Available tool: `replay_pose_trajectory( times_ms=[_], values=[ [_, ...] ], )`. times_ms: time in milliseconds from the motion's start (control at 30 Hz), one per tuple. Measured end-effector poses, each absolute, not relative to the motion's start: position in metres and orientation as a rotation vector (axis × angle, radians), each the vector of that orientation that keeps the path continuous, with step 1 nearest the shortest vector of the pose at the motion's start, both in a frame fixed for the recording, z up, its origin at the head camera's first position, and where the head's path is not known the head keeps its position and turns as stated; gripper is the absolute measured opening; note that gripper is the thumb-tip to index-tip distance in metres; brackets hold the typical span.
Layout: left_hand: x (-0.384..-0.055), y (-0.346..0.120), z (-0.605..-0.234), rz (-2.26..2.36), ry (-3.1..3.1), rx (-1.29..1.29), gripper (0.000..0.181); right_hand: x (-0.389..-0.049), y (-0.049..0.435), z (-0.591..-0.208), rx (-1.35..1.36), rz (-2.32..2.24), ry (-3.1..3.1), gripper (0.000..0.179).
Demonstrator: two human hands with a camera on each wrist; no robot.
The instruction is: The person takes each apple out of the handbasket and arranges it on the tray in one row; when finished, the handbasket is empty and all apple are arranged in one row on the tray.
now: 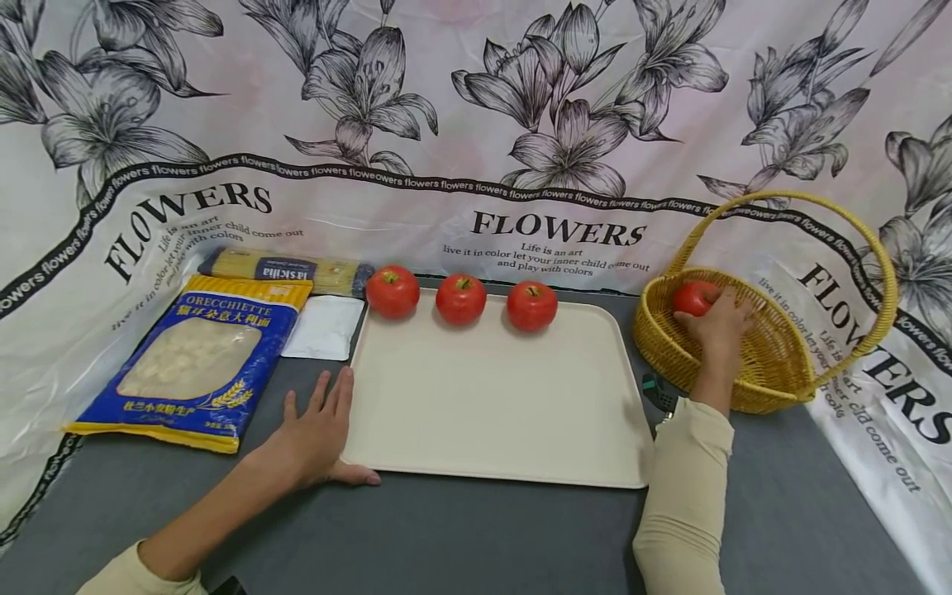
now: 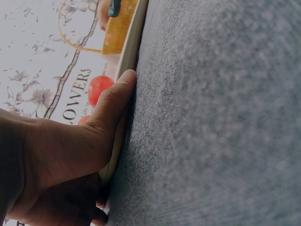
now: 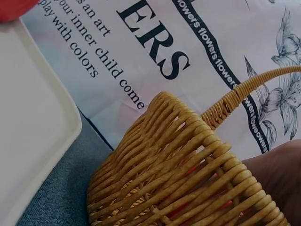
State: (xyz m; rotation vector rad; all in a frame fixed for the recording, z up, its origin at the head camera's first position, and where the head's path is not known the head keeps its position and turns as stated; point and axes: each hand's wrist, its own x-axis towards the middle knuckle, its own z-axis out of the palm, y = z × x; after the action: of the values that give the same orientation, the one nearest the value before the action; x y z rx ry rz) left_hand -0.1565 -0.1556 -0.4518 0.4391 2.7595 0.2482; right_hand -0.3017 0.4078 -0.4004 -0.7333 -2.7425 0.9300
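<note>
A cream tray (image 1: pixel 491 397) lies on the grey tabletop, with three red tomatoes (image 1: pixel 392 292) in a row along its far edge. My left hand (image 1: pixel 316 430) rests at the tray's near left corner, fingers straight and spread, the thumb (image 2: pixel 115 94) along the near edge. On the right, my right hand (image 1: pixel 717 326) reaches into a yellow wicker basket (image 1: pixel 773 397) and holds another tomato (image 1: pixel 693 298) between thumb and fingers. In the right wrist view the basket wall (image 3: pixel 178 169) hides most of that tomato and much of the hand (image 3: pixel 280 176).
Left of the tray lie a blue and yellow orecchiette bag (image 1: pixel 189 364), a long pasta packet (image 1: pixel 290 271) and a white packet (image 1: pixel 323 327). The basket's tall handle (image 1: pixel 855 216) arches over its opening. A flower-printed cloth (image 1: pixel 550 231) hangs behind.
</note>
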Motion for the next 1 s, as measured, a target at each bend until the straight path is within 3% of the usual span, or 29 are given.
replay_pose_trajectory(
  times_ms=[267,433,667,1000],
  values=[
    [-0.156,-0.154,-0.450,0.254,2.759,0.443,0.151,-0.298,0.408,-0.404,-0.749,0.952,-2.578,0.069],
    [-0.156,-0.153,-0.449,0.253,2.749,0.433,0.151,-0.298,0.408,-0.400,-0.778,1.022,-2.487,0.079],
    [-0.156,-0.154,-0.448,0.268,2.756,0.440,0.151,-0.293,0.406,-0.392,-0.825,1.014,-2.463,0.078],
    [-0.155,-0.154,-0.450,0.268,2.748,0.441,0.151,-0.272,0.401,-0.353,-0.827,1.024,-2.518,0.083]
  ],
)
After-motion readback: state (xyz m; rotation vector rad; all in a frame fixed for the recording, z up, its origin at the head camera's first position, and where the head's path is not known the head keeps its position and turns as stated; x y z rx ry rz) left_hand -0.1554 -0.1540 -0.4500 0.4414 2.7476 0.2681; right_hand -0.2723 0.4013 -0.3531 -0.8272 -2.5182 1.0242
